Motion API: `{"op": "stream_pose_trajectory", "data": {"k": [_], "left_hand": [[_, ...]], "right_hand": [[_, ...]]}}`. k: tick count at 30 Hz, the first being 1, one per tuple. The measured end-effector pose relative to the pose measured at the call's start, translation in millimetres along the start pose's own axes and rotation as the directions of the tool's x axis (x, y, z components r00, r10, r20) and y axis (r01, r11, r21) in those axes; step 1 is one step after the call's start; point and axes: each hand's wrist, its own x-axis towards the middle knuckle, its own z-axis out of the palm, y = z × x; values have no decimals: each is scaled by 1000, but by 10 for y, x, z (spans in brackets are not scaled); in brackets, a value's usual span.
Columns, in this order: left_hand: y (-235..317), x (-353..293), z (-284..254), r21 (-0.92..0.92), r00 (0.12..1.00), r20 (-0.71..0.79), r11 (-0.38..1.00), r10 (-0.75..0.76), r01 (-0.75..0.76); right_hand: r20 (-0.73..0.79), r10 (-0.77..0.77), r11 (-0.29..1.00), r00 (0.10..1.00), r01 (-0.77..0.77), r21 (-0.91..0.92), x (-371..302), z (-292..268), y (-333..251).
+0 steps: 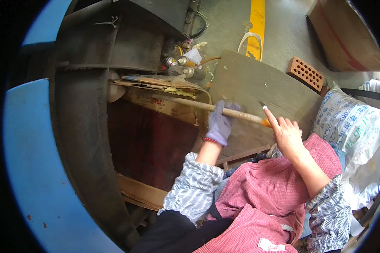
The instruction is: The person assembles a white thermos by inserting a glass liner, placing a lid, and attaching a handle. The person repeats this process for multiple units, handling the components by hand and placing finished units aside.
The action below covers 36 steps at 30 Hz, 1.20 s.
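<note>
A long pale wooden pole (185, 101) runs from the cardboard box on the left toward the right, with an orange patch near its right end. My left hand (221, 120), in a light purple glove, is wrapped around the pole's middle. Bare, my right hand (288, 137) is closed about the orange end, its fingers curled and one digit with a white tip stretched along toward the upper left. Its palm side is hidden. The cardboard box (173, 107) has a dark red inside, and the pole's far end lies at its upper edge.
Blue machine panels (42, 168) and a dark metal frame (82, 126) stand at left. Several spray cans (194, 72) lie behind the box. A grey board (257, 84), a perforated brick (306, 72), white woven sacks (354, 126) and a large carton (350, 38) are at right.
</note>
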Motion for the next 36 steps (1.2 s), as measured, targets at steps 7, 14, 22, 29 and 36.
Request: {"op": "stream_pose_trajectory", "data": {"k": [7,14,22,29,36], "left_hand": [[2854,233,-2291,403,925,-204,888,322,-220],[4192,675,-2404,470,679,-409,779,610,-416],[4390,1261,-2423,177,733,-413,837,541,-518],[4739,1346,-2207,124,763,-268,806,589,-578],[4668,1367,-2440,177,772,-317,834,551,-522]], "right_hand": [[48,3,979,999,-13,203,-37,-111,73],[145,146,973,979,-168,161,-353,-619,-152],[79,215,949,973,-228,218,-806,-1164,-239],[15,211,963,977,-210,168,-949,-1046,-143],[18,222,955,975,-221,199,-918,-1012,-116]]}}
